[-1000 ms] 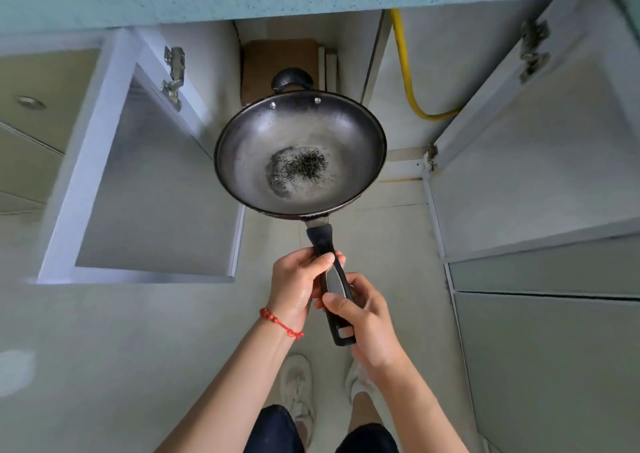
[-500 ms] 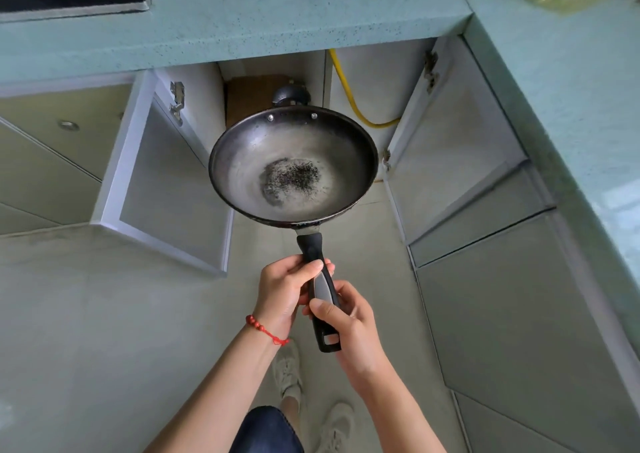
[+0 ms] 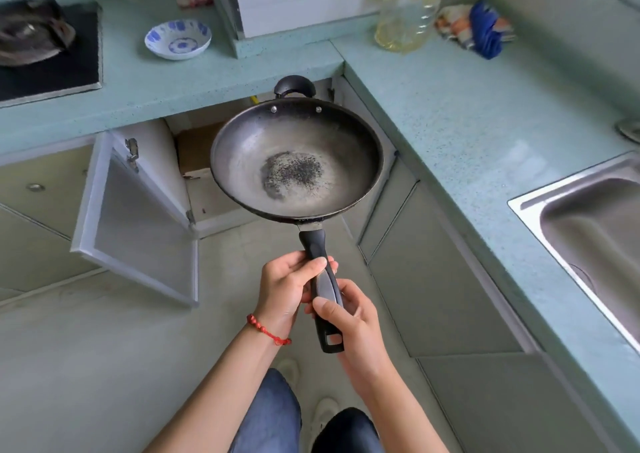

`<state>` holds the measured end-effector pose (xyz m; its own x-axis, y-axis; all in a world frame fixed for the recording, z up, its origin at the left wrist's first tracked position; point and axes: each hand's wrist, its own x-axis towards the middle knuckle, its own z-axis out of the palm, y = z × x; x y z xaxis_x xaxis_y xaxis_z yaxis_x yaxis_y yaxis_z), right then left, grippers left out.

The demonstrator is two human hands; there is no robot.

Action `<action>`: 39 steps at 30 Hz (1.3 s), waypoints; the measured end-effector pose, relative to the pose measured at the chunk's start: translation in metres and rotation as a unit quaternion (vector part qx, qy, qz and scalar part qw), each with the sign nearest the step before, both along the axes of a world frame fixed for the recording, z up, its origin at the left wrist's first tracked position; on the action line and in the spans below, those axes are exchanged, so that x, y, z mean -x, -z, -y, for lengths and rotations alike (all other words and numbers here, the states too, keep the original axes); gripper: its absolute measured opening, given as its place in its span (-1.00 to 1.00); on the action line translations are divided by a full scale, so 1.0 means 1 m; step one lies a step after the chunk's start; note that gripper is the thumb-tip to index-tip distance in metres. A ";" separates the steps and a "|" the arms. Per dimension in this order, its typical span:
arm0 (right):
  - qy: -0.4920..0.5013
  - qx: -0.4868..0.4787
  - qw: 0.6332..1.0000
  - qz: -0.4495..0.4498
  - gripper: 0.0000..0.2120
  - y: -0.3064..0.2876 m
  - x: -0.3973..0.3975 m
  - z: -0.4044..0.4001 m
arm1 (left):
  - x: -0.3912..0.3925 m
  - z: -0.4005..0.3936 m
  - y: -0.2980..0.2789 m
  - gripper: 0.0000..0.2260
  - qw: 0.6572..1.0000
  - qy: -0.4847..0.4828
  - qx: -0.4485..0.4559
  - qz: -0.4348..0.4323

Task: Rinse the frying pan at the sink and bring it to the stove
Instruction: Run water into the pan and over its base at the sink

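A dark frying pan [image 3: 298,162] with a patch of black specks in its middle hangs level in the air in front of the counter corner. Both hands grip its black handle [image 3: 320,269]. My left hand [image 3: 289,288], with a red bead bracelet on the wrist, holds the upper part. My right hand [image 3: 349,321] holds the lower end. The steel sink [image 3: 588,224] is at the right edge, set in the turquoise counter. The black stove top [image 3: 52,72] lies at the far left, with a dark pot on it.
A cabinet door [image 3: 138,224] stands open below the counter, left of the pan. A blue-and-white bowl [image 3: 177,39] sits beside the stove. A large oil bottle [image 3: 408,9] and a coloured packet [image 3: 478,27] stand at the back right. My feet are on the pale floor below.
The view has risen from the open cabinet to the countertop, bringing stove, bowl and sink into sight. The pan has come up out of the cabinet, both hands keeping their grip.
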<state>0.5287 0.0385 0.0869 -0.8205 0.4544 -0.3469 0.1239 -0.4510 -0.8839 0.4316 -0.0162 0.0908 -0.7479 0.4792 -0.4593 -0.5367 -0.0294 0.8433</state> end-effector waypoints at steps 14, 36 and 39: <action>0.223 -0.050 0.973 -0.027 -0.75 -0.042 -0.034 -0.040 | -0.014 -0.089 -0.043 -0.89 0.959 0.275 -0.024 -0.058; 0.463 -0.017 0.885 -0.033 -0.79 -0.038 -0.183 -0.142 | -0.179 -0.241 -0.037 -0.90 0.879 0.476 -0.007 -0.037; 0.461 -0.016 0.887 -0.025 -0.81 -0.035 -0.203 -0.158 | -0.198 -0.259 -0.034 -0.89 0.877 0.480 -0.007 -0.030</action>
